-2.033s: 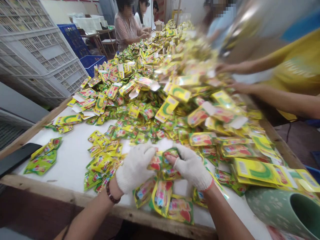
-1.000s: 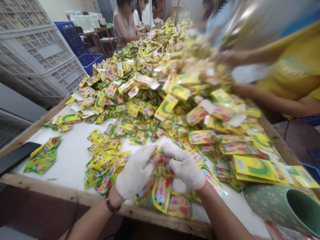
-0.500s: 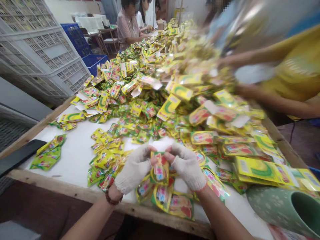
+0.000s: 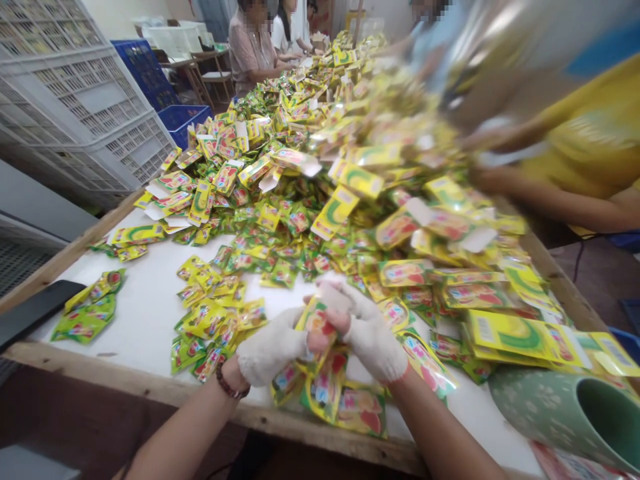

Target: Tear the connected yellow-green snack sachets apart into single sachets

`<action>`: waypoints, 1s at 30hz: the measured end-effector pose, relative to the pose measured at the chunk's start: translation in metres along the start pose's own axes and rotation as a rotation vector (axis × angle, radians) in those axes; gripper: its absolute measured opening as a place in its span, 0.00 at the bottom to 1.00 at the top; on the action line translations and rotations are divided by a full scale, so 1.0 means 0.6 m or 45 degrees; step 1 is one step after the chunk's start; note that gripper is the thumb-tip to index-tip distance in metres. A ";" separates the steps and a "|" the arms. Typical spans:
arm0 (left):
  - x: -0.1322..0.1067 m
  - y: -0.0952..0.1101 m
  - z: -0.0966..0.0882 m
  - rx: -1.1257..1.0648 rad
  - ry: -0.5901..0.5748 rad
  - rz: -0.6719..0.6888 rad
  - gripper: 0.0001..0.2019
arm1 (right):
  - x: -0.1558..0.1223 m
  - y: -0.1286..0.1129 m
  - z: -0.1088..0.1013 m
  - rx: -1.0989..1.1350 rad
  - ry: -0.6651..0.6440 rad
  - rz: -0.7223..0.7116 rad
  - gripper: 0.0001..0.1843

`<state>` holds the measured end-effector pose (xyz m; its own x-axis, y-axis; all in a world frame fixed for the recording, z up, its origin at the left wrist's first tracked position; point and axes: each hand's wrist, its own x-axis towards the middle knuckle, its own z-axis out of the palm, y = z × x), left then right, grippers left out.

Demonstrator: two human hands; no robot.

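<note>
My left hand [image 4: 275, 348] and my right hand [image 4: 369, 328], both in white gloves with bare fingertips, are closed around a small yellow-and-green carton [image 4: 311, 316] with a fruit print. The carton is tilted, with its pale flap raised at the far end; fingers cover much of its front. Just below my hands, flat yellow-and-green packages [image 4: 357, 408] lie near the table's front edge. To the left of my left hand is a small heap of yellow and green sachets [image 4: 213, 313].
A long pile of cartons and sachets [image 4: 285, 220] covers the wooden-edged table [image 4: 145, 333]. A green flowered cup [image 4: 535, 407] lies on its side at right. A black phone-like object [image 4: 40, 310] rests at left, near white crates [image 4: 95, 93]. Co-workers stand along both sides.
The carton has turned from nearly upright to slanted, and my fingers have shifted over its front and flap. The co-worker's arms at right have moved slightly.
</note>
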<state>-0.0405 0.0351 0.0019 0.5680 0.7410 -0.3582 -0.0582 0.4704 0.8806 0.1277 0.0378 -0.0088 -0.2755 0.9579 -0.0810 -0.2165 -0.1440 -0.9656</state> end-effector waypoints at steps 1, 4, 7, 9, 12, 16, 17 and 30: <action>0.000 0.001 0.000 -0.002 -0.004 -0.017 0.16 | -0.002 0.000 -0.001 -0.062 -0.030 0.008 0.25; 0.000 0.002 0.000 0.006 0.021 -0.025 0.16 | -0.007 -0.002 -0.002 -0.229 -0.051 -0.060 0.24; -0.003 0.001 -0.003 0.105 0.082 -0.014 0.16 | -0.008 -0.006 0.000 -0.238 -0.005 -0.091 0.23; -0.005 -0.001 -0.006 0.187 0.110 -0.018 0.17 | -0.006 -0.009 0.003 -0.228 0.041 -0.079 0.22; -0.007 -0.003 -0.009 0.270 0.087 0.000 0.18 | -0.002 -0.009 0.006 -0.172 0.079 -0.013 0.19; -0.007 -0.003 -0.008 0.298 0.054 0.021 0.21 | -0.001 -0.007 0.005 -0.132 0.135 0.052 0.17; -0.006 -0.002 -0.007 0.285 0.060 0.009 0.21 | -0.001 -0.008 0.004 -0.155 0.132 0.054 0.18; -0.008 -0.004 -0.003 0.168 0.165 0.100 0.18 | -0.018 0.002 0.006 -0.475 -0.148 -0.290 0.25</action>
<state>-0.0446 0.0316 0.0009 0.4550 0.8324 -0.3162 0.0150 0.3478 0.9374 0.1272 0.0267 -0.0080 -0.3680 0.9174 0.1513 0.0625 0.1868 -0.9804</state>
